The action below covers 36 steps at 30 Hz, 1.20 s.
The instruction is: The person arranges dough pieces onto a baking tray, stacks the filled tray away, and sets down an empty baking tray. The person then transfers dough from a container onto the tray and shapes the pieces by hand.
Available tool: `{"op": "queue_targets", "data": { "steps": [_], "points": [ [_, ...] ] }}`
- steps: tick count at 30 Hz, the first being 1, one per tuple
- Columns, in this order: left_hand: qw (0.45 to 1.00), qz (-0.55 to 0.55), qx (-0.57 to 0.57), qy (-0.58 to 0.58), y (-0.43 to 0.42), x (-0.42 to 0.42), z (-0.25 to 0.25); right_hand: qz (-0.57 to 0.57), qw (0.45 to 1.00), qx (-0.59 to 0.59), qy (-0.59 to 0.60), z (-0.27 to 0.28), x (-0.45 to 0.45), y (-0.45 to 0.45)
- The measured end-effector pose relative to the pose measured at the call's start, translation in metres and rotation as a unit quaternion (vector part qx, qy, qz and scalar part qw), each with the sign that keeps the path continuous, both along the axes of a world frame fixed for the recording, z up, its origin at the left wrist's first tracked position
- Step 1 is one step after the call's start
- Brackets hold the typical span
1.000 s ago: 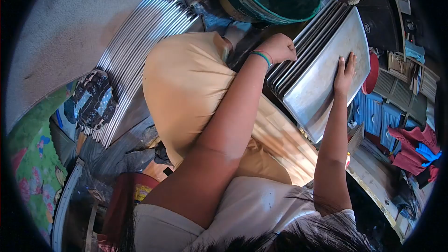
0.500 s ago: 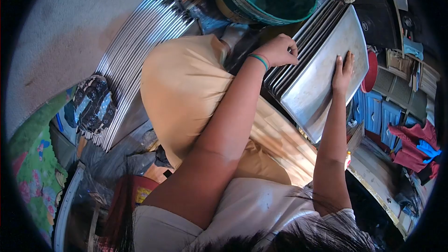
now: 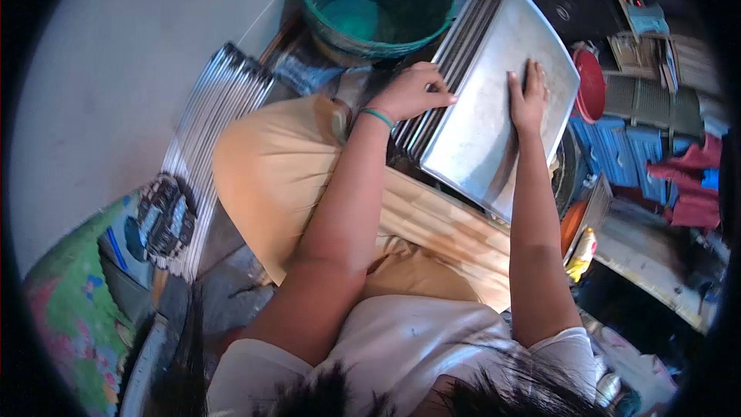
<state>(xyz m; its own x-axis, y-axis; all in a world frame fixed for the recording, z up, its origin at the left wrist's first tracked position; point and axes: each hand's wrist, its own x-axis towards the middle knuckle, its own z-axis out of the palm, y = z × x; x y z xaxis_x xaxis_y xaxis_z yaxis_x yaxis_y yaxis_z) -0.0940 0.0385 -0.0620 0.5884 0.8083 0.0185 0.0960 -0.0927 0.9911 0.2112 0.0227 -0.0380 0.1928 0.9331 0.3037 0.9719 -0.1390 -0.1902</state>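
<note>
Several flat metal trays [image 3: 494, 100] stand on edge in a stack over my lap, the broad face of the front one turned toward me. My right hand [image 3: 529, 99] lies flat against that face, fingers stretched out. At the left edge of the stack is my left hand [image 3: 413, 91], its fingers curled and thumb and fingertip pinched beside the front tray's rim. Whatever that pinch holds, if anything, is too small to make out. A green band [image 3: 380, 116] circles the left wrist.
A green tub [image 3: 378, 50] stands behind the trays. Another row of stacked metal trays [image 3: 220, 120] leans at the left, with a dark patterned cloth bundle [image 3: 166, 216] against it. A red round container [image 3: 589, 85] and blue drawers [image 3: 610, 143] are at the right.
The view has shifted, so the trays, tub and both hands appear further left. My left hand's pinch remains at the stack's edge, and my right hand still rests flat on the front tray.
</note>
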Motion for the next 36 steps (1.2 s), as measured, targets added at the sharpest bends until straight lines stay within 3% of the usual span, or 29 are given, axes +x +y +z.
{"op": "queue_targets", "data": {
  "steps": [3, 7, 9, 10, 13, 14, 16, 17, 18, 20, 21, 22, 24, 27, 29, 30, 31, 33, 34, 36],
  "points": [
    [0.997, 0.062, 0.047, -0.008, -0.007, 0.004, 0.008, -0.008, 1.0, 0.001, 0.003, 0.001, -0.006, -0.002],
    [0.995, 0.06, 0.073, 0.018, -0.005, 0.007, -0.003, 0.012, 0.999, -0.042, 0.03, 0.011, -0.007, -0.01],
    [0.994, 0.073, 0.064, 0.048, -0.008, 0.006, -0.007, 0.092, 0.92, -0.066, 0.376, 0.032, 0.014, -0.022],
    [0.985, 0.088, 0.115, 0.095, -0.013, 0.006, 0.003, 0.069, 0.826, -0.071, 0.555, 0.069, 0.013, -0.044],
    [0.913, 0.146, 0.275, 0.264, -0.041, 0.027, 0.058, 0.051, 0.833, 0.091, 0.543, 0.069, 0.08, -0.109],
    [0.901, 0.165, 0.297, 0.269, -0.054, 0.039, 0.073, 0.037, 0.814, 0.146, 0.56, 0.045, 0.116, -0.132],
    [0.919, 0.133, 0.305, 0.213, -0.076, 0.072, 0.108, -0.191, 0.772, 0.17, 0.583, 0.02, 0.158, -0.193],
    [0.931, 0.102, 0.303, 0.177, -0.09, 0.095, 0.124, -0.289, 0.763, 0.154, 0.557, -0.016, 0.189, -0.221],
    [0.937, 0.045, 0.315, 0.146, -0.103, 0.122, 0.13, -0.377, 0.773, 0.131, 0.494, -0.089, 0.235, -0.25],
    [0.945, -0.085, 0.305, 0.077, -0.135, 0.184, 0.133, -0.477, 0.784, 0.016, 0.397, -0.176, 0.271, -0.307],
    [0.945, -0.157, 0.285, 0.037, -0.15, 0.217, 0.132, -0.544, 0.754, -0.056, 0.365, -0.173, 0.256, -0.315],
    [0.933, -0.235, 0.266, 0.051, -0.16, 0.25, 0.128, -0.557, 0.779, -0.104, 0.267, -0.201, 0.248, -0.324],
    [0.897, -0.364, 0.228, 0.104, -0.167, 0.318, 0.109, -0.44, 0.771, -0.15, 0.435, -0.24, 0.231, -0.328],
    [0.855, -0.447, 0.124, 0.231, -0.152, 0.416, 0.053, -0.256, 0.74, -0.321, 0.533, -0.207, 0.2, -0.298],
    [0.814, -0.467, 0.052, 0.342, -0.129, 0.47, 0.012, -0.259, 0.686, -0.316, 0.603, -0.189, 0.229, -0.282],
    [0.807, -0.456, 0.09, 0.365, -0.113, 0.494, -0.019, -0.278, 0.656, -0.299, 0.635, -0.179, 0.251, -0.274],
    [0.797, -0.445, 0.129, 0.388, -0.098, 0.514, -0.046, -0.294, 0.749, -0.256, 0.535, -0.179, 0.285, -0.267],
    [0.808, -0.377, 0.141, 0.43, -0.079, 0.543, -0.073, -0.368, 0.854, -0.071, 0.362, -0.19, 0.344, -0.255],
    [0.812, -0.342, 0.146, 0.449, -0.068, 0.557, -0.087, -0.357, 0.86, -0.035, 0.363, -0.202, 0.377, -0.252],
    [0.757, -0.37, 0.289, 0.454, -0.044, 0.584, -0.141, -0.386, 0.857, -0.057, 0.337, -0.18, 0.403, -0.242]
  ]
}}
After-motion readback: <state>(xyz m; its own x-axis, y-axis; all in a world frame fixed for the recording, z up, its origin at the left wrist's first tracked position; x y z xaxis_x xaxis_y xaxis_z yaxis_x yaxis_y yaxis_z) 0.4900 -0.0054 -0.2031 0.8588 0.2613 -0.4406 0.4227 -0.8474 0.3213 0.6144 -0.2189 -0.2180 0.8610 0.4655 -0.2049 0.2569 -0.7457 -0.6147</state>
